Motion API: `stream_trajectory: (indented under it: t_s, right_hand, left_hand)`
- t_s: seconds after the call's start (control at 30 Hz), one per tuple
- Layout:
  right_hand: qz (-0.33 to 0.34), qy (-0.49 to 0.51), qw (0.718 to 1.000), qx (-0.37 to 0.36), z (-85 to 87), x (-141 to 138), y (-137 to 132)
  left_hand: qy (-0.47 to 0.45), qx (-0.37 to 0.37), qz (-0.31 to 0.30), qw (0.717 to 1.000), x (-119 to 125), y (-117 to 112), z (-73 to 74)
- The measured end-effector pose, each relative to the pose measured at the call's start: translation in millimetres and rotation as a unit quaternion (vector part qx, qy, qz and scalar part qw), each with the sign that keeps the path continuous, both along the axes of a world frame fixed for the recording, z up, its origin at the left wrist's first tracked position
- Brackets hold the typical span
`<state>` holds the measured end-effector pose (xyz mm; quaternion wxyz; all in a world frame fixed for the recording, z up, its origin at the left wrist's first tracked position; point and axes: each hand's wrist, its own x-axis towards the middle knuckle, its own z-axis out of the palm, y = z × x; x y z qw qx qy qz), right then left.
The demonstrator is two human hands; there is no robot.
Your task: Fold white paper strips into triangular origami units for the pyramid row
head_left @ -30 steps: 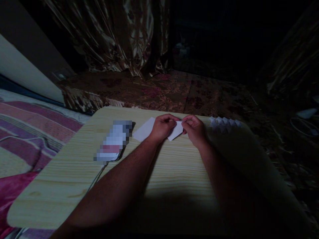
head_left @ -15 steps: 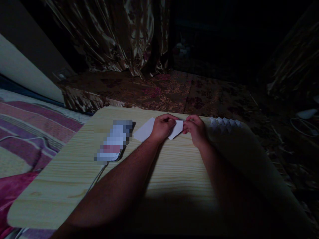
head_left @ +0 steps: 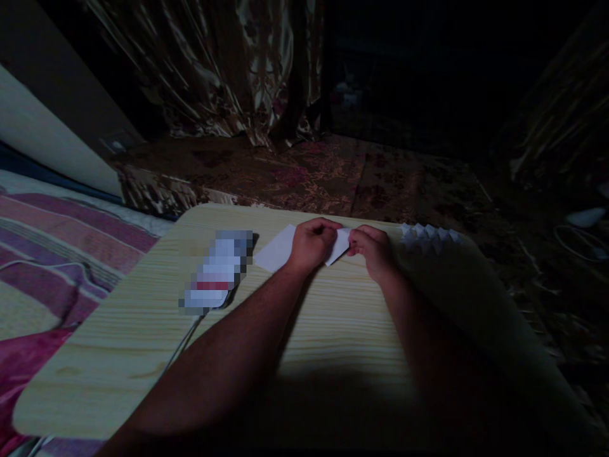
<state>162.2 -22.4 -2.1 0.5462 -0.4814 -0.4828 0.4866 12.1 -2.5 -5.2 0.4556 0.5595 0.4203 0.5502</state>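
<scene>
Between my two hands is a small piece of white paper [head_left: 338,247], held near the far edge of the wooden table. My left hand [head_left: 311,242] is closed on its left side, thumb and fingers pinching it. At the paper's right edge, my right hand [head_left: 372,249] pinches with bent fingers. Any folds under the fingers are hidden. A larger white paper sheet [head_left: 276,249] lies flat on the table, just left of my left hand and partly behind it. Several folded white paper pieces [head_left: 431,235] stand in a row to the right of my right hand.
The pale wooden table [head_left: 342,330] has rounded corners. On its left lies a phone [head_left: 216,270], its screen blurred out, with a white cable [head_left: 183,343] running toward me. A striped bedspread [head_left: 57,235] is at the left, and a patterned curtain [head_left: 247,70] hangs beyond.
My right hand has shifted slightly down, and its fingers have closed in around the paper's right edge. Less of the paper shows now. My left hand has barely moved.
</scene>
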Motion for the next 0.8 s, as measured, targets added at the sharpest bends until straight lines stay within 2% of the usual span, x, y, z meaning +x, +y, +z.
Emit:
stream_trajectory:
  t_s: [0.47, 0.6, 0.8]
  right_hand:
    - [-0.017, -0.011, 1.000, 0.020, -1.9, -0.7, 1.5]
    - [-0.017, -0.003, 1.000, 0.021, -4.4, -0.5, 2.9]
    - [-0.001, -0.052, 0.998, 0.036, -5.6, -0.9, 2.1]
  left_hand:
    - [-0.016, -0.002, -0.003, 1.000, 0.7, -0.8, 0.8]
    - [-0.026, -0.009, -0.014, 1.000, 0.5, -2.5, 3.8]
    - [-0.035, -0.005, -0.044, 0.998, 2.7, -5.1, 7.6]
